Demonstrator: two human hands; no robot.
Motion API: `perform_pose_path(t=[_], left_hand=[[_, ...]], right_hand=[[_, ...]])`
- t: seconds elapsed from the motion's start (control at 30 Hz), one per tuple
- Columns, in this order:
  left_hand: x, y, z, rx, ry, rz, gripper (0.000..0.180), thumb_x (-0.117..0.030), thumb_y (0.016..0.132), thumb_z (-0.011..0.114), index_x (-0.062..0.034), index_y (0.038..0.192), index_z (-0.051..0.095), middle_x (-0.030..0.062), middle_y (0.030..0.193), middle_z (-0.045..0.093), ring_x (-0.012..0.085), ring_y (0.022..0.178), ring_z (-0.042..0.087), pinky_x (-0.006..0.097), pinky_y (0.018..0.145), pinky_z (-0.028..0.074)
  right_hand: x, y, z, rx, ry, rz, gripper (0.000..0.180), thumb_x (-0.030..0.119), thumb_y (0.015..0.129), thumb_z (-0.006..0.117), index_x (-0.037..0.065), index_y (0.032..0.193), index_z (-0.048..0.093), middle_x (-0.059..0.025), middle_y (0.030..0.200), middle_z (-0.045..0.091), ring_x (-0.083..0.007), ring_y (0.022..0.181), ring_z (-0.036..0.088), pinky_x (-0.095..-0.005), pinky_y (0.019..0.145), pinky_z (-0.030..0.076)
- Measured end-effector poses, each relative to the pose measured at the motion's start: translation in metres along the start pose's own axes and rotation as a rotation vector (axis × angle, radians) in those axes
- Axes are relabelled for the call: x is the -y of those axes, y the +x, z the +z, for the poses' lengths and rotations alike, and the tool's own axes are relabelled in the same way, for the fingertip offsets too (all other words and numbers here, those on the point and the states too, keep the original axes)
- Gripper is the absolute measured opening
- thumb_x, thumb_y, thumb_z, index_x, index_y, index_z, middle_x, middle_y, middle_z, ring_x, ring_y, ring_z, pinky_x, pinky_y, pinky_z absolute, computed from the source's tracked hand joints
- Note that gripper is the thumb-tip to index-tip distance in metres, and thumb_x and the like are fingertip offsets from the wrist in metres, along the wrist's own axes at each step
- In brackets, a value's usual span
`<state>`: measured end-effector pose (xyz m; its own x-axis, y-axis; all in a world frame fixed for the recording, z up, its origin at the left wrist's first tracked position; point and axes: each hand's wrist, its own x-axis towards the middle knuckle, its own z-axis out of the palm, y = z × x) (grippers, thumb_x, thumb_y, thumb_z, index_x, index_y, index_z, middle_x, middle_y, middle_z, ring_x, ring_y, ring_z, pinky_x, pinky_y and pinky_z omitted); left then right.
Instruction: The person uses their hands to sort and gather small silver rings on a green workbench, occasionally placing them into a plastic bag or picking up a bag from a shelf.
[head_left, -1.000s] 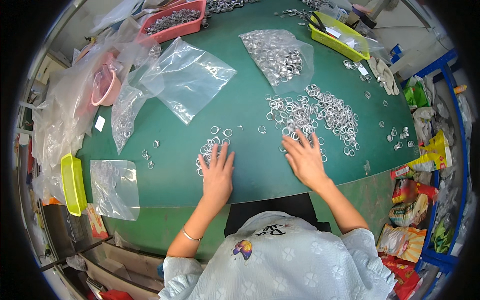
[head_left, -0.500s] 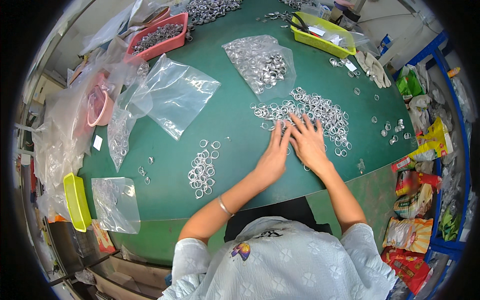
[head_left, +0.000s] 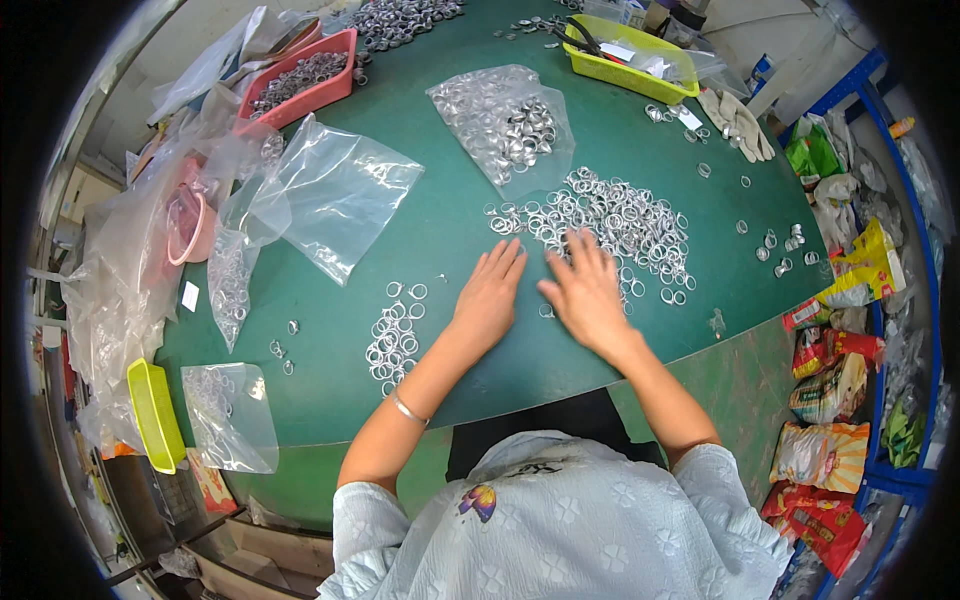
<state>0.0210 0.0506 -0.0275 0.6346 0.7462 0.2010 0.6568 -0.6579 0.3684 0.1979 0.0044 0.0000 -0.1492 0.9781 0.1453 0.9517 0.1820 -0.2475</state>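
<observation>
1. Right here, the left hand [head_left: 490, 290] lies palm down with fingers outstretched and close together; nothing shows in its grasp, though what's under the palm I can't tell.
2. Beside it, the right hand [head_left: 588, 300] has its fingers spread, gripping nothing visible, fingertips at the near edge of the silver-coloured ring pile [head_left: 640, 225], which fans out ahead and to the right.
3. Those rings look light, stiff and smooth, so they'd probably slide easily over the green worktop [head_left: 330, 320]; flat fingertips should shift several, while a single one calls for thumb and forefinger on its band. Breakage seems unlikely; tangling, perhaps.
4. Left of the left hand, beside the forearm, there's a smaller ring cluster [head_left: 392, 345], loosely overlapping.
5. Farther, ahead of both hands, a clear plastic bag [head_left: 535, 130] bulges with rings: soft and slippery by the look of it, best held by its gathered film.
6. Farthest, ahead and left of the left hand, a pink basket [head_left: 310, 103] of metal pieces; its rim offers the firmest hold.
</observation>
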Motion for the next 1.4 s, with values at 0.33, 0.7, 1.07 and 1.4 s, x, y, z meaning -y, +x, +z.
perform_pose_path(t=[0.33, 0.7, 1.07, 1.4], left_hand=[[-0.018, -0.08, -0.033, 0.029, -0.076, -0.148, 0.059, 0.011, 0.073, 0.052, 0.0057, 0.132, 0.046, 0.0207, 0.145, 0.04, 0.0375, 0.137, 0.035, 0.048, 0.113, 0.029], [-0.024, -0.082, -0.029, -0.083, -0.091, -0.223, 0.05, -0.001, 0.088, 0.054, -0.0031, 0.137, 0.043, 0.0174, 0.147, 0.037, 0.0374, 0.137, 0.033, 0.053, 0.112, 0.026], [-0.016, -0.089, -0.035, -0.027, 0.024, -0.19, 0.05, -0.016, 0.089, 0.059, -0.0058, 0.136, 0.046, 0.0144, 0.15, 0.034, 0.034, 0.139, 0.031, 0.063, 0.107, 0.026], [-0.014, -0.126, -0.043, 0.097, 0.278, -0.256, 0.066, 0.001, 0.074, 0.056, 0.0017, 0.139, 0.042, 0.0141, 0.151, 0.032, 0.033, 0.142, 0.026, 0.068, 0.108, 0.019]], right_hand=[[0.026, -0.006, 0.002, 0.08, 0.177, -0.169, 0.049, 0.028, 0.091, 0.06, 0.0, 0.13, 0.051, -0.0218, 0.145, 0.038, -0.0391, 0.139, 0.027, -0.0585, 0.109, 0.023], [0.028, -0.018, 0.0, 0.084, 0.15, -0.256, 0.051, 0.024, 0.09, 0.061, 0.003, 0.134, 0.049, -0.0128, 0.147, 0.039, -0.032, 0.14, 0.03, -0.0601, 0.111, 0.02], [-0.012, -0.002, -0.006, -0.12, 0.075, -0.041, 0.049, 0.022, 0.091, 0.059, 0.003, 0.134, 0.048, -0.0141, 0.145, 0.041, -0.035, 0.138, 0.032, -0.0589, 0.109, 0.023], [0.014, 0.01, 0.017, 0.133, 0.049, -0.134, 0.051, 0.028, 0.094, 0.055, 0.004, 0.138, 0.045, -0.0189, 0.148, 0.034, -0.0365, 0.14, 0.028, -0.0552, 0.112, 0.023]])
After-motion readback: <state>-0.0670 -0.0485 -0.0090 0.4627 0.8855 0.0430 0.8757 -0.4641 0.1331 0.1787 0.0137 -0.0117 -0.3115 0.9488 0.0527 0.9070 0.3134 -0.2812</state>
